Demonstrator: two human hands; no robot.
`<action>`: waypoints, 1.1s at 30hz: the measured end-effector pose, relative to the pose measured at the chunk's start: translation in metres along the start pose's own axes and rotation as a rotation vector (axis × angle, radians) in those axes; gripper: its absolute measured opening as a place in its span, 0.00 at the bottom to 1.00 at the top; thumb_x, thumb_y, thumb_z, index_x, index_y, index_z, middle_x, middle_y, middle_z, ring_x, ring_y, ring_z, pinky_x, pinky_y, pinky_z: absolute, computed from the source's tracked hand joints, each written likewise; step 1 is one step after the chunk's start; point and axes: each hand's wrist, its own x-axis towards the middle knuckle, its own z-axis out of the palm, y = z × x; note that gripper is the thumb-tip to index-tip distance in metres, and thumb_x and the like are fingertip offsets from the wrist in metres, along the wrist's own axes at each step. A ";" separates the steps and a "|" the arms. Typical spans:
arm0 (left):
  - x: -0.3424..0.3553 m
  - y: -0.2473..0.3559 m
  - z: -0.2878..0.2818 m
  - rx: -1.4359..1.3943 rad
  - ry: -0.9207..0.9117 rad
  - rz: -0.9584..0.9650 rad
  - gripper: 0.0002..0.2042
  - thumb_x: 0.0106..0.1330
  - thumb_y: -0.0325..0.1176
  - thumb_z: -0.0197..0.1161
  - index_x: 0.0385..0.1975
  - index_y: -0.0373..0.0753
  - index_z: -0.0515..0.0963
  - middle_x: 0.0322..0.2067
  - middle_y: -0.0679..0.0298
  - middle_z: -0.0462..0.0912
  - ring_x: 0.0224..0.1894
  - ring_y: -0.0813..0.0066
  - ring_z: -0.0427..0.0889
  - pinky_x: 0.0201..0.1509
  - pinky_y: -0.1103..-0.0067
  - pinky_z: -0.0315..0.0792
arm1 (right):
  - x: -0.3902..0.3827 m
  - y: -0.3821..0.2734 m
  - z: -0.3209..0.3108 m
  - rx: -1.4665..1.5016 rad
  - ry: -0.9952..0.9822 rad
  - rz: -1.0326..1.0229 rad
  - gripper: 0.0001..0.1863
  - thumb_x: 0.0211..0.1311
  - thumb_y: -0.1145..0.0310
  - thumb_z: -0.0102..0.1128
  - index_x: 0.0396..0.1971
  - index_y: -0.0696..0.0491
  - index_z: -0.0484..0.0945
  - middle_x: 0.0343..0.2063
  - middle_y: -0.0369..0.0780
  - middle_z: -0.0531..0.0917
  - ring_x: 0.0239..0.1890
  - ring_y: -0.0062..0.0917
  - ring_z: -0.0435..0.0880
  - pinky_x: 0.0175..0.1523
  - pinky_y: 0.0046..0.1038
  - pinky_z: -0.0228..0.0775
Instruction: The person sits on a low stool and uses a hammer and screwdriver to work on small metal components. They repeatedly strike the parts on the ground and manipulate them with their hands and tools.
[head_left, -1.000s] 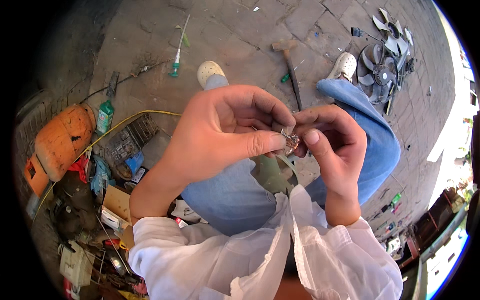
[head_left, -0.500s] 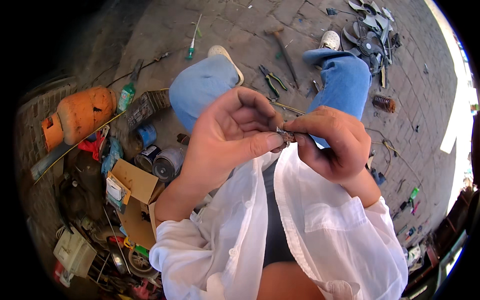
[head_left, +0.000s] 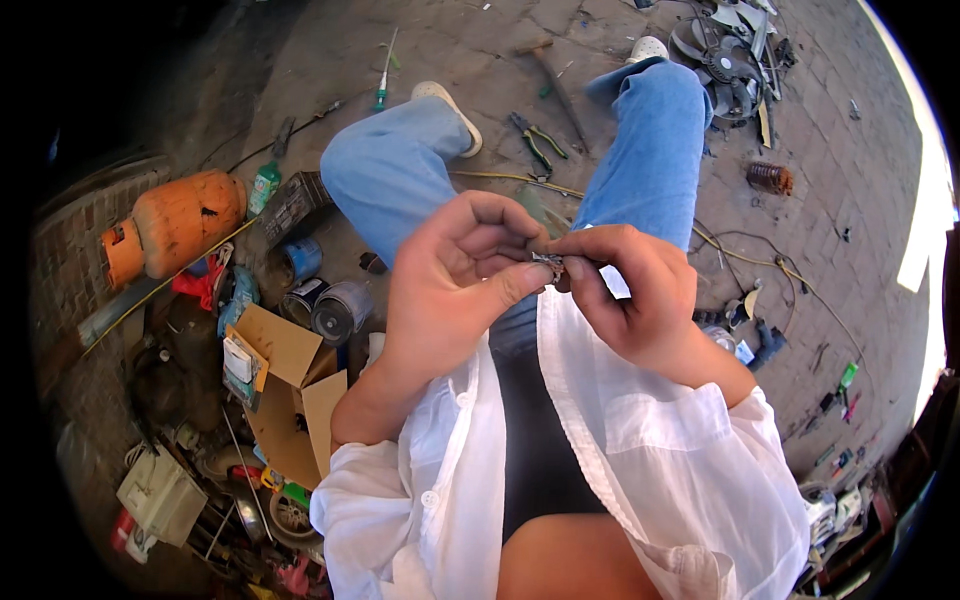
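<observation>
A small metal piece (head_left: 549, 264), silvery with rusty brown parts, is pinched between my two hands above my lap. My left hand (head_left: 450, 285) grips one side of it between thumb and fingers, with the other fingers curled. From the other side my right hand (head_left: 640, 290) holds it between thumb and forefinger. The fingertips hide much of the piece, so its exact kind cannot be made out. Beyond the hands, pliers with green and black handles (head_left: 538, 143) lie on the paved floor between my legs.
A hammer (head_left: 556, 90) and a green-handled screwdriver (head_left: 384, 75) lie farther off. At left are an orange gas cylinder (head_left: 185, 225), tins (head_left: 340, 310) and an open cardboard box (head_left: 280, 345). Fan parts (head_left: 725, 65), a copper coil (head_left: 770, 179) and cables (head_left: 775, 262) lie at right.
Both hands have shifted slightly left in the picture with the metal piece still between them. The view has tilted a little, and my right leg appears farther left.
</observation>
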 end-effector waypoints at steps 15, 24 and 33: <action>0.092 -0.029 -0.059 -0.021 0.284 0.064 0.12 0.59 0.19 0.61 0.41 0.33 0.71 0.36 0.59 0.80 0.39 0.74 0.80 0.42 0.81 0.73 | 0.052 0.094 0.033 0.634 -0.035 0.634 0.10 0.66 0.74 0.50 0.44 0.61 0.74 0.26 0.38 0.82 0.29 0.18 0.81 0.36 0.19 0.74; 0.264 -0.021 -0.151 -0.067 0.420 0.121 0.10 0.60 0.19 0.61 0.41 0.32 0.73 0.36 0.59 0.80 0.39 0.71 0.80 0.47 0.79 0.74 | 0.085 0.432 0.094 0.225 0.362 1.167 0.12 0.61 0.67 0.57 0.38 0.61 0.78 0.31 0.42 0.84 0.34 0.22 0.82 0.40 0.22 0.73; 0.288 -0.021 -0.180 -0.213 0.599 -0.021 0.12 0.58 0.18 0.60 0.42 0.33 0.72 0.37 0.62 0.77 0.37 0.76 0.76 0.43 0.79 0.70 | 0.062 0.597 0.202 -0.239 0.675 1.566 0.23 0.47 0.56 0.71 0.30 0.61 0.77 0.34 0.51 0.82 0.43 0.42 0.81 0.47 0.36 0.71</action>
